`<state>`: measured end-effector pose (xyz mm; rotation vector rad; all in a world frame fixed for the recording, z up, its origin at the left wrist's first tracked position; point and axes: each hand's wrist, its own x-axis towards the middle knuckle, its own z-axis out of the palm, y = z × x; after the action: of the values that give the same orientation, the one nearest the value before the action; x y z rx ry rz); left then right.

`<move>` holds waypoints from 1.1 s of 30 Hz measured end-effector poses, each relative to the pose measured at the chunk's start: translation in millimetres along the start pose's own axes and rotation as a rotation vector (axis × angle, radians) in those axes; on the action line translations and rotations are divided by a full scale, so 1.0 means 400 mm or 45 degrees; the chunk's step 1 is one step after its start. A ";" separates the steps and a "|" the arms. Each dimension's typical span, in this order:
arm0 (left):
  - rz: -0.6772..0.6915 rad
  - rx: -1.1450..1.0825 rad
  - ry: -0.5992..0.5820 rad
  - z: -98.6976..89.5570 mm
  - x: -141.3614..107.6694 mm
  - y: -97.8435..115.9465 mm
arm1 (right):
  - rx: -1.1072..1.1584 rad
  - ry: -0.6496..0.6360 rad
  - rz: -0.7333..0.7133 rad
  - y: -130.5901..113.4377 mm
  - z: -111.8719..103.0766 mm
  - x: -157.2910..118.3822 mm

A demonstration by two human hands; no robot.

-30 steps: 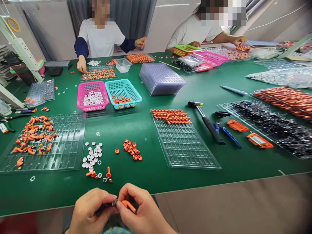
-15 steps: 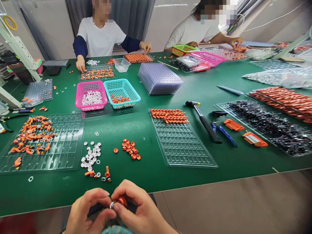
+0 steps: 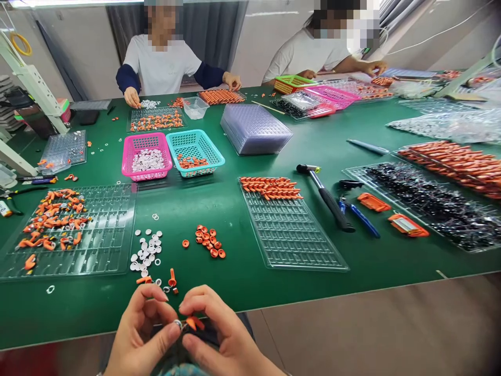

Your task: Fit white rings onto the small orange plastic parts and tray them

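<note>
Low in the head view, my left hand (image 3: 146, 334) pinches a small round silvery piece (image 3: 178, 324) between thumb and fingertips. Beside it, my right hand (image 3: 221, 334) curls around a small orange plastic part (image 3: 194, 323); the fingers partly hide its far side. The two pieces are close together, and I cannot tell whether they are joined. Just beyond my hands lie an orange stem-like part (image 3: 172, 278), a cluster of white discs (image 3: 146, 253) and a group of orange caps (image 3: 207, 237).
Left stands a clear tray (image 3: 109, 230) of orange parts; right, another clear tray (image 3: 293, 235). A hammer (image 3: 329, 198), blue-handled pliers (image 3: 364, 219), a pink basket (image 3: 127, 169) and a turquoise basket (image 3: 219, 156) lie farther off. Two people work across the green table (image 3: 235, 292).
My hands have parted slightly, with the silvery piece in the left and the orange part showing more clearly at the right. The left co-worker's hand has moved from the tray toward the white pieces.
</note>
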<state>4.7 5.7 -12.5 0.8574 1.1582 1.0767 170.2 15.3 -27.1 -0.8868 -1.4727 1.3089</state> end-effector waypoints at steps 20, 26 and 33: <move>0.614 1.279 -0.487 -0.002 0.163 0.088 | -0.225 0.181 0.223 0.014 -0.066 -0.011; 0.761 1.560 -0.370 0.023 0.318 0.111 | -0.193 0.275 0.251 0.025 -0.088 0.000; 0.856 1.584 -0.398 0.031 0.311 0.086 | -0.203 0.288 0.203 0.018 -0.094 0.012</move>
<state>16.2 135.0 -12.1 2.4160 1.2443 0.5704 204.2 32.2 -34.0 -1.2366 -1.3632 1.1716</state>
